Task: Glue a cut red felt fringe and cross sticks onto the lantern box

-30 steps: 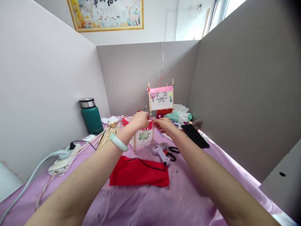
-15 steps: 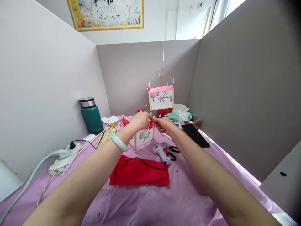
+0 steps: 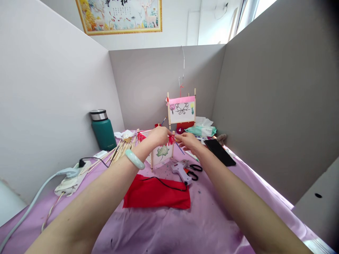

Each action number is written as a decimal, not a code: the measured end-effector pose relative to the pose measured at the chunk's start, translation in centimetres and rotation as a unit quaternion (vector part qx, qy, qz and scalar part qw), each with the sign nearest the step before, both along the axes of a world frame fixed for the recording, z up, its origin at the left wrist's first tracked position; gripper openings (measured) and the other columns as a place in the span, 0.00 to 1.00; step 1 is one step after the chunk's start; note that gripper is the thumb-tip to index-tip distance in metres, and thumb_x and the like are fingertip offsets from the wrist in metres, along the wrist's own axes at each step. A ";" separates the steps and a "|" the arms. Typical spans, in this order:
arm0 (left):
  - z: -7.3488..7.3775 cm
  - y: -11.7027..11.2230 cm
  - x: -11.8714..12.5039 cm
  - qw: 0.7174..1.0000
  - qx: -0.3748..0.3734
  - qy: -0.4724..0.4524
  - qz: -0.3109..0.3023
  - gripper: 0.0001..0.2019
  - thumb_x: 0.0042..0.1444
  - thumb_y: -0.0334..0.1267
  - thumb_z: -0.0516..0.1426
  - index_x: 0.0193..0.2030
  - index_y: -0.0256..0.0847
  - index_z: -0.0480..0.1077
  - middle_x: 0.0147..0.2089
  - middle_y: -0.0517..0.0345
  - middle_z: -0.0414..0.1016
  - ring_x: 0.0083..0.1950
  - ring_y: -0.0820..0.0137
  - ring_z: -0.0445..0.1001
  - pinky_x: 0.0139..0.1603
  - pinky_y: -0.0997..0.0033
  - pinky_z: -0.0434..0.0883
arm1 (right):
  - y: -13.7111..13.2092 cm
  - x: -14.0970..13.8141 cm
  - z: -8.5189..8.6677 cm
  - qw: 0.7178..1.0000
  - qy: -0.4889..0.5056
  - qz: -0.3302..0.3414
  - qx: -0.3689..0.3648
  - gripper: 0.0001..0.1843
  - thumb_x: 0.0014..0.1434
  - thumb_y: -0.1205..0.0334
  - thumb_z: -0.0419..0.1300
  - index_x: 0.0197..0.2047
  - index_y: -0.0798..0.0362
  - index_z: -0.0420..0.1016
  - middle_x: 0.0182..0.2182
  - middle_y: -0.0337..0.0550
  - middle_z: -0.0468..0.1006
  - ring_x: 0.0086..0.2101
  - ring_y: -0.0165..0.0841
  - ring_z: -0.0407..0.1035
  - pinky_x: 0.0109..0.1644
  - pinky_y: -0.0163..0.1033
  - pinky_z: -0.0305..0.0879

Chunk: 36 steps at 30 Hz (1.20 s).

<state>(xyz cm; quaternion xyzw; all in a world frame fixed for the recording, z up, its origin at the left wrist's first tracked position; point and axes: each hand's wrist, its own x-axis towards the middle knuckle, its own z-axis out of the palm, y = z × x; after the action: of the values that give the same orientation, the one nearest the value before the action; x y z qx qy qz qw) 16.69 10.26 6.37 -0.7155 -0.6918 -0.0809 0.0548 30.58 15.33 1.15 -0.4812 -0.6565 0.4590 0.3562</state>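
Observation:
A small lantern with a wooden stick frame and white paper sides point(image 3: 162, 153) stands on the table, a green leaf drawn on its front panel. Red fringe point(image 3: 171, 140) hangs along its upper edge. My left hand point(image 3: 159, 136), with a pale green bangle point(image 3: 134, 159) on the wrist, reaches over the lantern's top, its fingertips closed on the fringe near the right corner post. Just right of that post is my right hand point(image 3: 189, 141), fingers slightly apart and bent toward the fringe end. Nothing clearly shows in it.
In front lie a glue gun point(image 3: 182, 171), black-handled scissors point(image 3: 195, 172) and red cloth point(image 3: 156, 197). To the left are wooden sticks point(image 3: 122, 152), a green bottle point(image 3: 102, 132) and a power strip point(image 3: 72, 180). A finished lantern point(image 3: 182, 112) hangs behind; a phone point(image 3: 220, 152) lies right.
My right hand has drawn slightly right, away from the lantern's corner, and its fingers have loosened. My left hand stays almost where it was.

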 end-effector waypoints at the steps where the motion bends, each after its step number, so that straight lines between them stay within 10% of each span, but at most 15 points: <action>1: 0.0 0.0 0.0 1.000 0.001 0.001 -0.003 0.21 0.50 0.30 0.55 0.51 0.52 0.75 0.47 0.54 0.78 0.45 0.63 0.75 0.42 0.72 0.69 | 0.0 0.2 -0.2 0.999 -0.008 -0.016 0.032 0.11 0.54 0.55 0.61 0.30 0.55 0.69 0.27 0.39 0.72 0.26 0.26 0.64 0.27 0.31 0.55; 8: -0.1 -0.1 -0.1 1.000 0.011 0.001 -0.005 0.20 0.51 0.31 0.54 0.51 0.49 0.74 0.47 0.54 0.78 0.46 0.63 0.75 0.43 0.72 0.69 | 0.1 0.0 -1.4 0.899 -0.145 -0.048 0.411 0.14 0.59 0.63 0.52 0.44 0.49 0.76 0.39 0.43 0.73 0.37 0.31 0.67 0.43 0.35 0.59; 21: -0.2 0.4 -0.5 1.000 0.026 -0.002 0.006 0.13 0.51 0.35 0.54 0.42 0.42 0.76 0.42 0.52 0.79 0.43 0.64 0.75 0.40 0.72 0.68 | -0.8 0.0 -1.7 0.819 -0.344 -0.036 0.458 0.19 0.63 0.62 0.48 0.54 0.43 0.71 0.42 0.45 0.69 0.38 0.33 0.66 0.34 0.35 0.54; 36: 1.5 -2.8 -4.0 0.997 0.040 -0.065 0.004 0.14 0.54 0.41 0.50 0.33 0.40 0.77 0.30 0.55 0.76 0.31 0.70 0.70 0.30 0.71 0.60 | -1.7 -0.1 -1.3 0.812 -0.342 -0.017 0.474 0.20 0.63 0.63 0.47 0.56 0.44 0.69 0.43 0.46 0.70 0.40 0.34 0.68 0.33 0.36 0.55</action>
<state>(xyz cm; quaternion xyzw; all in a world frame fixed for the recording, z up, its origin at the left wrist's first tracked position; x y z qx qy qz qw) 12.68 7.41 7.82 -0.7029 -0.6932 -0.1545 0.0387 30.53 13.67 -0.15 -0.3899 -0.8637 -0.1090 0.3002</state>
